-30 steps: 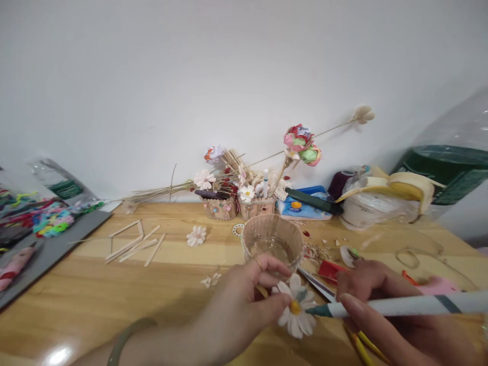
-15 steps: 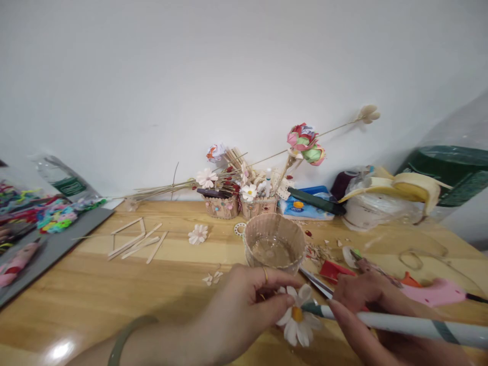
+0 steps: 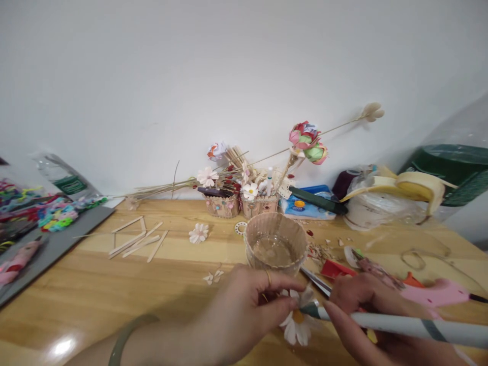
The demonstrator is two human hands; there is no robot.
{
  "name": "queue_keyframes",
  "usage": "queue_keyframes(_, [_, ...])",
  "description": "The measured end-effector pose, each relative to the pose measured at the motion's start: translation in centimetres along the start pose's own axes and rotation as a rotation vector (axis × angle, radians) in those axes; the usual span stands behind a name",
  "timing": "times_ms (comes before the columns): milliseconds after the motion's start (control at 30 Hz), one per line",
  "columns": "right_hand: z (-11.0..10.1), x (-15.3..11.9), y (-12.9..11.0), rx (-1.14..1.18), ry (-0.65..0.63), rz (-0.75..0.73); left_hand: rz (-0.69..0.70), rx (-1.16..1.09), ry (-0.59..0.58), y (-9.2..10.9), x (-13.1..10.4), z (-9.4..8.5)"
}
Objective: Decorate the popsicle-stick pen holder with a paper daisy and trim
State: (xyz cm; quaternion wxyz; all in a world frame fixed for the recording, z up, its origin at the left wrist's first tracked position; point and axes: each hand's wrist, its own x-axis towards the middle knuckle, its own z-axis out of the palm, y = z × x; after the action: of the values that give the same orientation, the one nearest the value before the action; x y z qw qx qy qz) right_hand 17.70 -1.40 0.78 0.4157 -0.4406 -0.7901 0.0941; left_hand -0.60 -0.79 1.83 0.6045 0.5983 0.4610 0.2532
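My left hand point(image 3: 244, 310) pinches a white-petalled, yellow-centred flower point(image 3: 298, 334) in front of the beige, ribbed round bowl point(image 3: 259, 258); my right hand point(image 3: 381, 299) grips a white-barrelled, green-tipped marker point(image 3: 396, 325). Wooden tabletop point(image 3: 145, 290) gives room leftward to the flat grey board's point(image 3: 74, 231) edge. The blue plastic packet's point(image 3: 293, 208) lettering is illegible.

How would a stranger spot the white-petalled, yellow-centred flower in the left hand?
On the pale wooden table, find the round, beige, open container. On its near side, the left hand pinches the white-petalled, yellow-centred flower. Unlike the other pale flowers, it is held, with a white marker's dark green tip at its petals.
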Motion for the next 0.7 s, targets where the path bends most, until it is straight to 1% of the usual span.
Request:
queue_keyframes(100, [0.3,-0.5,0.0,-0.018,0.092,0.125,-0.015,0.005,-0.003,0.1,0.0,0.0])
queue_keyframes(200, [0.5,-0.8,0.1,-0.014,0.135,0.136,-0.024,-0.012,0.013,0.1,0.0,0.0])
queue_keyframes(333, [0.2,-0.4,0.3,-0.017,0.138,0.128,-0.022,-0.032,0.029,-0.3,0.0,0.0])
queue_keyframes(400, [0.0,-0.1,0.3,-0.020,0.122,0.095,-0.021,-0.045,0.024,-0.4,-0.1,0.1])
queue_keyframes(567, [-0.3,0.3,0.3,0.026,0.033,-0.114,-0.024,-0.028,0.032,-0.2,-0.1,0.1])
queue_keyframes(700, [-0.5,0.1,0.3,0.046,-0.028,-0.150,-0.004,-0.037,0.024,0.1,0.0,0.0])
